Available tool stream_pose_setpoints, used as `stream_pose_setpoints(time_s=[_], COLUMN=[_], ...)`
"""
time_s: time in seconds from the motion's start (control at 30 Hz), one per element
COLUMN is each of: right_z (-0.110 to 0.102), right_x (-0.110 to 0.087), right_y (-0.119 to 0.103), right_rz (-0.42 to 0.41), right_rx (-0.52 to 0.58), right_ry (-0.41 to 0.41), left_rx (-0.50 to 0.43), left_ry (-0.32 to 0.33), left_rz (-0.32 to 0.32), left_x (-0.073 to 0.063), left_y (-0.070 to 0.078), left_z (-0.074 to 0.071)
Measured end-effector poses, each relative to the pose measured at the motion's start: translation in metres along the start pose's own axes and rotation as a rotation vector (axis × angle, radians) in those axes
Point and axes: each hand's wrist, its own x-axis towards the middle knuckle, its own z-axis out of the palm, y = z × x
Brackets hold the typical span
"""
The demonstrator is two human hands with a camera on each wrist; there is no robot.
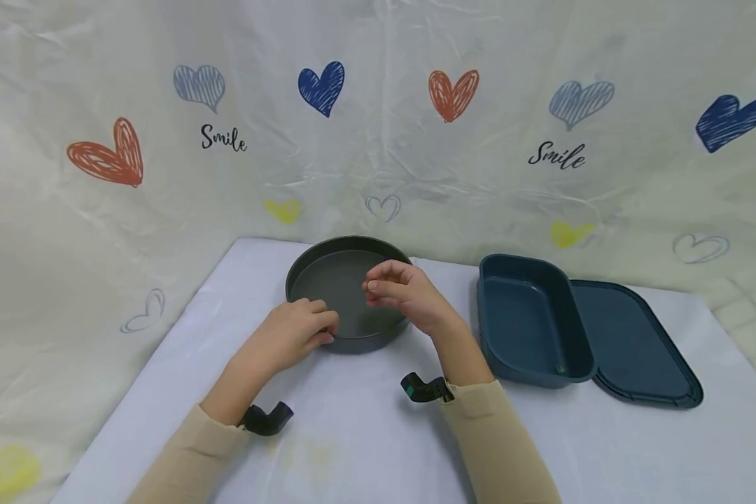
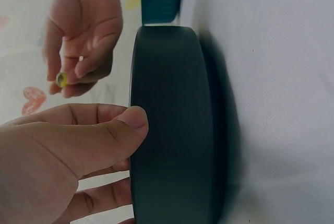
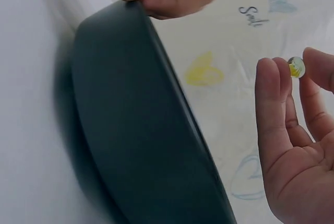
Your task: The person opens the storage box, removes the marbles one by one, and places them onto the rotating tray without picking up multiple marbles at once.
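Observation:
A round dark pan (image 1: 343, 280) stands on the white table. My left hand (image 1: 296, 332) grips its near-left rim, and in the left wrist view the thumb (image 2: 133, 119) lies on the outer wall with the other fingers over the rim. Above the right part of the pan, my right hand (image 1: 409, 294) pinches a clear glass marble (image 3: 296, 67) with a yellow-green swirl between thumb and fingertips. In the head view the fingers hide that marble. To the right stands a dark blue rectangular container (image 1: 532, 315), with a small greenish marble (image 1: 561, 368) in its near-right corner.
A dark blue lid (image 1: 645, 343) lies flat on the table, right against the container's right side. Behind the table hangs a pale sheet (image 1: 378, 154) printed with hearts. White table surface (image 1: 353, 420) shows between my forearms.

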Motion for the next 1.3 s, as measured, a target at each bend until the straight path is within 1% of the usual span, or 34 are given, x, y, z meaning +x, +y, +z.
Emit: stream_pose_setpoints(time_s=[0.27, 0.43, 0.7, 0.8, 0.9, 1.1, 1.17, 1.3], right_z=[0.007, 0.008, 0.012, 0.012, 0.014, 0.021, 0.023, 0.026], right_x=[0.005, 0.006, 0.008, 0.008, 0.008, 0.008, 0.007, 0.006], right_y=[0.011, 0.017, 0.023, 0.024, 0.024, 0.026, 0.026, 0.026], right_rz=[0.023, 0.024, -0.017, -0.011, -0.005, -0.037, -0.04, -0.029], right_rx=[-0.139, -0.247, -0.424, -0.49, -0.572, -0.823, -0.867, -0.901], right_ry=[-0.002, -0.001, -0.034, -0.042, -0.05, -0.074, -0.084, -0.094], left_rx=[0.001, 0.0, -0.003, -0.002, -0.002, -0.003, -0.003, -0.003], left_ry=[0.009, 0.011, 0.016, 0.018, 0.02, 0.011, 0.005, 0.0], left_rz=[0.004, 0.005, -0.006, -0.003, 0.0, -0.005, -0.008, -0.011], left_x=[0.001, 0.001, 0.0, 0.001, 0.002, 0.002, 0.002, 0.002], left_y=[0.001, 0.002, 0.003, 0.003, 0.003, 0.003, 0.003, 0.004], left_z=[0.001, 0.0, 0.0, 0.001, 0.0, 0.0, 0.0, 0.0])
